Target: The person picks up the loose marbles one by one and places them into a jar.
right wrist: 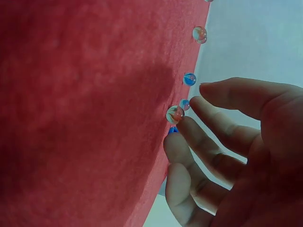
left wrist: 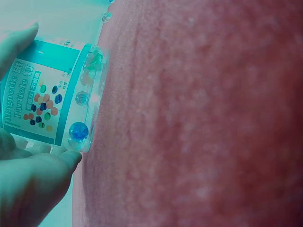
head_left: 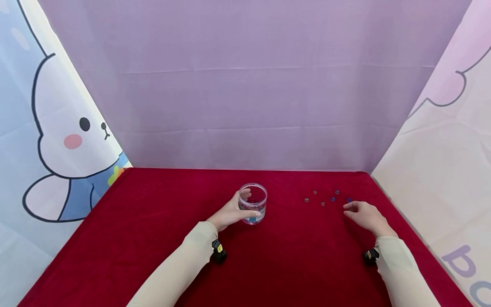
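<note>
My left hand (head_left: pixel 232 212) grips a clear plastic jar (head_left: pixel 261 200) that stands upright on the red cloth, its top uncovered. In the left wrist view the jar's printed label (left wrist: pixel 40 97) shows, and several marbles lie at its bottom, one of them a blue marble (left wrist: pixel 79 132). My right hand (head_left: pixel 366 216) hovers low over the cloth with bent, parted fingers (right wrist: pixel 220 101). The nearest thing to its fingertips is a dark blue marble (head_left: pixel 349 200). In the right wrist view an orange-streaked marble (right wrist: pixel 174 114) appears beside the fingertips; whether they touch is hard to tell.
Several loose marbles lie left of my right hand, among them a blue marble (head_left: pixel 333 199) and a clear, reddish-looking marble (head_left: pixel 322 204). Red cloth (head_left: pixel 153 238) covers the table. A purple curtain (head_left: pixel 245 94) hangs behind, with printed curtains at both sides.
</note>
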